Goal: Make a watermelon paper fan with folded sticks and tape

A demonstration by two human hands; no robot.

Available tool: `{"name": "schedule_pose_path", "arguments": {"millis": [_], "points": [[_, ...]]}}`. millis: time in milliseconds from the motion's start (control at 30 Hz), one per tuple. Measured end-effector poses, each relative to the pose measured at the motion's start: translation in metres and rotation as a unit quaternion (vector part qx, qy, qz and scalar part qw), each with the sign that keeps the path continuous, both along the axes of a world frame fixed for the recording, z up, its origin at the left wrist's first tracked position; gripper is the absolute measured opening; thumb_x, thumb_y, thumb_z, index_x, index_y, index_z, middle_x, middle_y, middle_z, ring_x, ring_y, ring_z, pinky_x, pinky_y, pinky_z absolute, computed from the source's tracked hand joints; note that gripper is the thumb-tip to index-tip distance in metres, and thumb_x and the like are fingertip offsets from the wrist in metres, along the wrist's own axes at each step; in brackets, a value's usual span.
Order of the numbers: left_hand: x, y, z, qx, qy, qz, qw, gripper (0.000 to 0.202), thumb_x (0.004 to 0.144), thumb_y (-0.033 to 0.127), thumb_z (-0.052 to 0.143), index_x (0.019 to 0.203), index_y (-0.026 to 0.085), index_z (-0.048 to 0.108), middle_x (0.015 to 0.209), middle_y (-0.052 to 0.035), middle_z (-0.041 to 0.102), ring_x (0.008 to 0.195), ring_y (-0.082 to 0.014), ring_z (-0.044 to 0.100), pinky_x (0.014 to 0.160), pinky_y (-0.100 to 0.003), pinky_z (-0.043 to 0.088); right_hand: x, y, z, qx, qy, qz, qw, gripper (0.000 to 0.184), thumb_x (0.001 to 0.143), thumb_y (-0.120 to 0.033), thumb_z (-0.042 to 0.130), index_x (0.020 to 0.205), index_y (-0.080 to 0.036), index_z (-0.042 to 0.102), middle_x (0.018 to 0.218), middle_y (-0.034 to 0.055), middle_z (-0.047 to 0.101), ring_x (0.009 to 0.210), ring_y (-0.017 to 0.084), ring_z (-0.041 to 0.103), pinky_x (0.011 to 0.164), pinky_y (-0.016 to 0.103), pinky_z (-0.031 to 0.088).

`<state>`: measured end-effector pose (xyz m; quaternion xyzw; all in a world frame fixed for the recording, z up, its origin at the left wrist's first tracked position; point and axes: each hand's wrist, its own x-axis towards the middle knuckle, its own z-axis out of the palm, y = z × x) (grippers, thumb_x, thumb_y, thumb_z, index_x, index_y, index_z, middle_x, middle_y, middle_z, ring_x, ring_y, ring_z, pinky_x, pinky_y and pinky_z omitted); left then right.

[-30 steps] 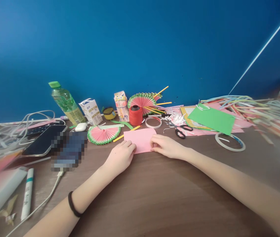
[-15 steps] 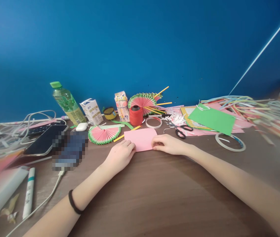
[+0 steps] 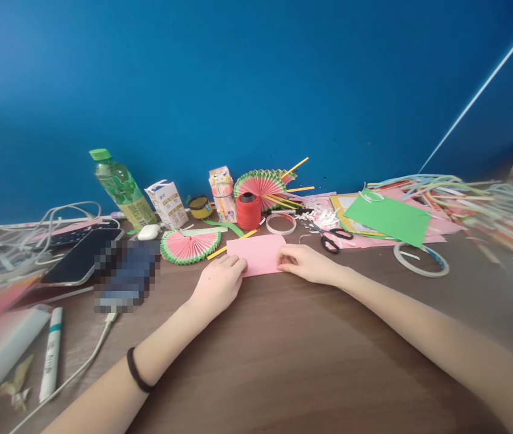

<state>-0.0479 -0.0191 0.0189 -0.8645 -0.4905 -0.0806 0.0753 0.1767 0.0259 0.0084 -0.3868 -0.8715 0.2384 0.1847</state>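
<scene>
A pink rectangular paper sheet point(image 3: 260, 252) lies flat on the brown wooden table point(image 3: 283, 361), in the middle of the scene, with 2 hands at its near edge. The left hand point(image 3: 217, 283) rests knuckles up at the near left corner, its fingers bent and bunched together with the tips down on the paper; whether they pinch the edge cannot be told. The right hand point(image 3: 308, 264) lies at the near right corner, fingers close together, thumb and forefinger meeting on the paper's edge in a pinch. A black hair band point(image 3: 136, 372) circles the left wrist. Just left of the sheet sits a pleated pink-and-green paper watermelon fan point(image 3: 190, 246), and a thin yellow paper strip point(image 3: 231, 244) runs between the 2. Beyond the sheet stand a red spool of thread point(image 3: 248, 211) and a white tape ring point(image 3: 281, 223). Black-handled scissors point(image 3: 335, 239) lie to the far right of it, near a flat green paper sheet point(image 3: 387, 218).
</scene>
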Motion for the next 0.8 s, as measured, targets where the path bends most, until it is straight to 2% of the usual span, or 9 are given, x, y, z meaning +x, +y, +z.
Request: {"name": "schedule_pose_path", "arguments": {"millis": [233, 367, 467, 633, 800], "points": [[-0.0013, 0.0, -0.0023, 0.022, 0.026, -0.025, 0.999, 0.021, 0.083, 0.011, 0.035, 0.077, 0.017, 0.054, 0.079, -0.0049, 0.054, 0.074, -0.0169, 0.05, 0.067, -0.029, 0.041, 0.0003, 0.0003, -0.0013, 0.031, -0.019, 0.011, 0.999, 0.007, 0.08, -0.018, 0.052, 0.076, -0.016, 0.057, 0.072, -0.0006, 0.055, 0.066, 0.011, 0.048, 0.062, 0.022, 0.034], [-0.0016, 0.0005, -0.0042, 0.033, 0.031, -0.029, 0.999, 0.02, 0.087, 0.018, 0.036, 0.076, 0.017, 0.053, 0.077, -0.0042, 0.054, 0.073, -0.0163, 0.05, 0.066, -0.028, 0.041, 0.0034, 0.0009, 0.0025, 0.023, -0.016, 0.025, 0.999, 0.009, 0.08, -0.017, 0.052, 0.076, -0.016, 0.059, 0.071, -0.0008, 0.057, 0.063, 0.01, 0.049, 0.062, 0.022, 0.034], [-0.0021, 0.0018, -0.0057, 0.045, 0.04, -0.029, 0.998, 0.023, 0.088, 0.018, 0.034, 0.076, 0.017, 0.054, 0.075, -0.0042, 0.055, 0.072, -0.0165, 0.051, 0.066, -0.028, 0.04, 0.0069, 0.0025, 0.0059, 0.006, -0.013, 0.038, 0.999, 0.007, 0.078, -0.018, 0.055, 0.077, -0.016, 0.062, 0.072, -0.0007, 0.06, 0.064, 0.01, 0.051, 0.062, 0.021, 0.036], [-0.003, 0.003, -0.0059, 0.017, 0.01, -0.006, 1.0, 0.02, 0.087, 0.019, 0.037, 0.079, 0.017, 0.055, 0.078, -0.004, 0.057, 0.075, -0.0164, 0.053, 0.066, -0.027, 0.04, 0.0086, 0.0039, 0.0074, 0.002, 0.007, 0.046, 0.999, 0.012, 0.078, -0.015, 0.052, 0.075, -0.016, 0.064, 0.079, 0.0009, 0.065, 0.072, 0.012, 0.055, 0.069, 0.023, 0.038], [-0.0023, 0.0026, -0.0047, -0.006, -0.011, 0.022, 1.0, 0.017, 0.086, 0.018, 0.04, 0.08, 0.018, 0.055, 0.078, -0.0029, 0.059, 0.075, -0.0156, 0.054, 0.063, -0.025, 0.039, 0.008, 0.0037, 0.0076, -0.024, 0.001, 0.026, 0.999, 0.009, 0.076, -0.022, 0.057, 0.076, -0.016, 0.064, 0.071, -0.0003, 0.062, 0.063, 0.011, 0.052, 0.06, 0.021, 0.037]]}}
